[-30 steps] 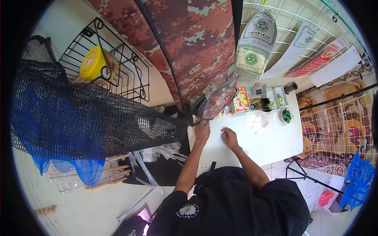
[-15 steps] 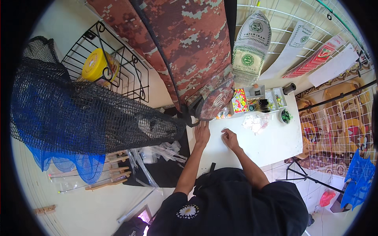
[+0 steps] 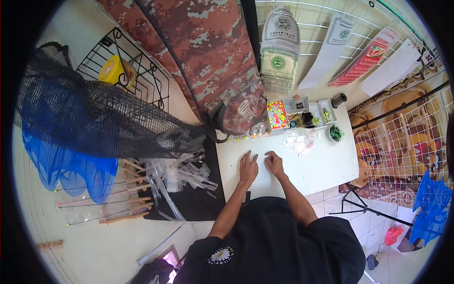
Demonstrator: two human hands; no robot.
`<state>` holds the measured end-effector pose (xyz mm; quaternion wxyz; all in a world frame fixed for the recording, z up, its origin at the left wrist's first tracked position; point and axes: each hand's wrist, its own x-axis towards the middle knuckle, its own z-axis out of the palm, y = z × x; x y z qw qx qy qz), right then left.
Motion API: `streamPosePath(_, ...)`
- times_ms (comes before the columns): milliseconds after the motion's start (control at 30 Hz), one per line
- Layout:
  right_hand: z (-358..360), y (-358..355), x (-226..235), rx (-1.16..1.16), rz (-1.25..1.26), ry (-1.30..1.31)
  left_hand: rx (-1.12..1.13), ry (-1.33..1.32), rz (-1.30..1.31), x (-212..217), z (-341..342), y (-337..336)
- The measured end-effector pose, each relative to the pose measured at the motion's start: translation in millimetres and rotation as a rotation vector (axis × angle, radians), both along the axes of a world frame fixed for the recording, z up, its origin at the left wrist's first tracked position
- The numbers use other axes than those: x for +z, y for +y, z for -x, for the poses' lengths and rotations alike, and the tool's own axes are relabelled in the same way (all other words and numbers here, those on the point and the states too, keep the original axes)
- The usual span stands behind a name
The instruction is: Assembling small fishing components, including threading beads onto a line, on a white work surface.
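My left hand lies over the white tabletop, its fingers stretched out and slightly apart, with nothing seen in it. Just right of it is my right hand, its fingers bent inward and drawn together. Whatever may be between those fingertips is too small to make out. A small gap separates the two hands. Beyond them, small clear packets lie in a loose pile. Behind the packets stands a divided grey tray, one compartment filled with red and yellow bits.
A camouflage bag hangs over the table's far left. At left hang a black net and a wire basket with a yellow tub. A small potted plant stands right of the tray. Clear plastic strips lie at left.
My left hand has come back from under the hanging bag to beside my right hand. The right hand stays about where it was. The view has shifted, showing more of the table.
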<state>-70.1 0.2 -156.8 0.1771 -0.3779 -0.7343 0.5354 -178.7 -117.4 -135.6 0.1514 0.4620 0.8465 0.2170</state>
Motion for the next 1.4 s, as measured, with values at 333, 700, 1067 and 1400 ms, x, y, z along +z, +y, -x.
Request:
streamPosePath(333, -70, 1, 7, -0.182, -0.134, -0.128, -0.052, -0.028, 0.065, -7, -46, -28)
streamPosePath(700, -162, 38, 7, -0.314, -0.315, -0.344, -0.064, -0.073, 0.097, -12, -119, 3)
streamPosePath(1067, -201, 115, 2, -0.191, -0.316, -0.328, -0.01, -0.137, 0.317, -4, -171, 46)
streamPosePath(1400, -176, 190, 2, 0.023, -0.49, -0.247, 0.123, -0.02, 0.273, -1, -203, 54)
